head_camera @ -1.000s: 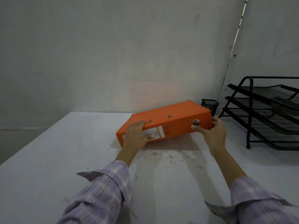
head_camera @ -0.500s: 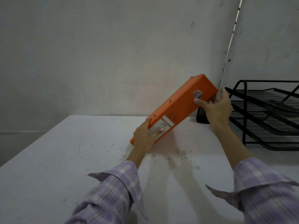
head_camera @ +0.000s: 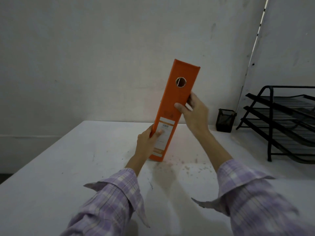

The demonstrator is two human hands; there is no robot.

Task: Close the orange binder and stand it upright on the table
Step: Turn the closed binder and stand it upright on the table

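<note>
Both hands clasping tilted orange binder (head_camera: 177,106)

1. Binder (head_camera: 177,99): bright orange all over.
2. Label (head_camera: 164,135) on its spine: white with orange bands.
3. Sleeves (head_camera: 112,201): lilac and white plaid.
4. Table (head_camera: 68,167): white, flecked with brownish-grey marks.
5. Tray rack (head_camera: 286,123): black.
6. Mesh cup (head_camera: 225,120): black.
7. Wall (head_camera: 85,57): plain pale grey.

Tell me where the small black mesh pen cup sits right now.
In the head view, the black mesh pen cup stands at the table's far right edge by the wall, between the orange binder and the black tiered tray rack.
</note>
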